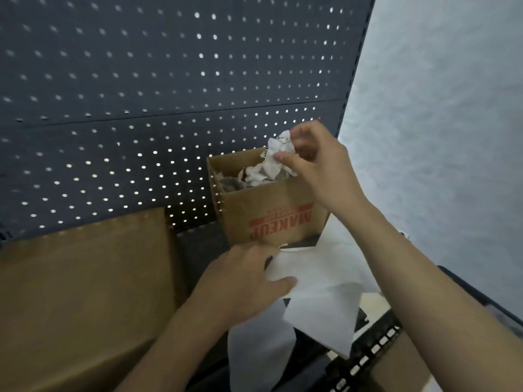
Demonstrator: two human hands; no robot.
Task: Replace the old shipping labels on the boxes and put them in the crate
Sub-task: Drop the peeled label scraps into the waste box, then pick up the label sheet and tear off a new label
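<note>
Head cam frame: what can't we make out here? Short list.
Head view, all four:
Print on the crumpled paper: blurred, partly covered by the right hand.
Bottom of the small box: hidden by its front wall and paper scraps.
Crate: cut off at the lower right edge, crossed by the right forearm.
Whether the left hand grips or only presses the white sheet: fingertips hidden.

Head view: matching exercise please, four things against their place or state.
Things:
1 crumpled paper
2 white sheet
3 small box
4 large box

States:
A open top, red print on its side
B held by the left hand
C on the left, plain brown
D pinched by the right hand

Pairs: 1-D, 2-B, 3-A, 4-C
</note>
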